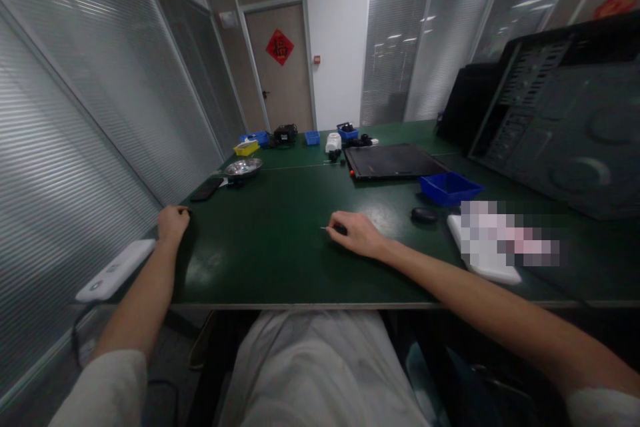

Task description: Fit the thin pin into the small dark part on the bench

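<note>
My right hand (356,232) rests on the green table (280,240) near its middle, fingers closed around a small dark tool (336,229) with a thin metal tip pointing left. My left hand (173,221) lies at the table's left edge, curled into a loose fist; what it holds, if anything, is hidden. A black phone (207,189) lies just beyond the left hand.
A blue bin (450,187), a black mouse (424,215) and a white device (487,260) sit to the right. A black flat panel (395,161) and large black computer cases (560,120) stand behind. A metal bowl (243,167), a yellow tray and blue bins lie far back.
</note>
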`<state>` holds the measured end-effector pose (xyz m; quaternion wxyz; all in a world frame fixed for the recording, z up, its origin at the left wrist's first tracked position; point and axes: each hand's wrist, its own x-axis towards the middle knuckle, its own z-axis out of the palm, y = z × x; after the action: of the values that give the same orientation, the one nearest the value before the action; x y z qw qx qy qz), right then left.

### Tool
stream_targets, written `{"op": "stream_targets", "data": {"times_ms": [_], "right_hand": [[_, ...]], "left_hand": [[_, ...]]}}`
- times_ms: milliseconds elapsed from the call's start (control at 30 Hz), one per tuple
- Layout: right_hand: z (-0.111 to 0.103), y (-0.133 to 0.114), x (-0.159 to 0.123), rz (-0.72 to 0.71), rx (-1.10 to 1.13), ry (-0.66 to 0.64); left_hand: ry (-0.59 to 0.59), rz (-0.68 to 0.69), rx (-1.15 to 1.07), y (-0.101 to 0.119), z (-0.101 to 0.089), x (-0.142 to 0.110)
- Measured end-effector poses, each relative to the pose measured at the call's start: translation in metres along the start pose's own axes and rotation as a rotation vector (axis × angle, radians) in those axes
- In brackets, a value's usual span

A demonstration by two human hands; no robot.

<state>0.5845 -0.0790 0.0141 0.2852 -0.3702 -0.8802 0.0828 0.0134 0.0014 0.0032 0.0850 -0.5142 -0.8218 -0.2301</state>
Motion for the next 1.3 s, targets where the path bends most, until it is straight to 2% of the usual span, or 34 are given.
{"op": "stream_targets", "data": {"times_ms": [267, 467, 667, 900, 1300], "right_hand": [[0.002, 0.002, -0.001, -0.005, 0.000, 0.006], [-0.001, 0.000, 0.000, -0.011, 0.012, -0.003], [-0.001, -0.001, 0.000, -0.009, 0.002, -0.007], [-0.001, 0.001, -0.001, -0.007, -0.002, -0.014], [-0.002, 0.000, 0.000, -0.009, 0.011, -0.023]], "left_hand": [[0.017, -0.098, -0.065, -0.007, -0.005, -0.002], [0.023, -0.098, -0.046, -0.009, -0.002, 0.000], [-0.025, -0.074, -0.064, -0.008, 0.002, 0.008], [-0.118, -0.120, -0.115, -0.013, 0.004, 0.016], [-0.112, -0.134, -0.139, -0.005, -0.006, 0.007]]}}
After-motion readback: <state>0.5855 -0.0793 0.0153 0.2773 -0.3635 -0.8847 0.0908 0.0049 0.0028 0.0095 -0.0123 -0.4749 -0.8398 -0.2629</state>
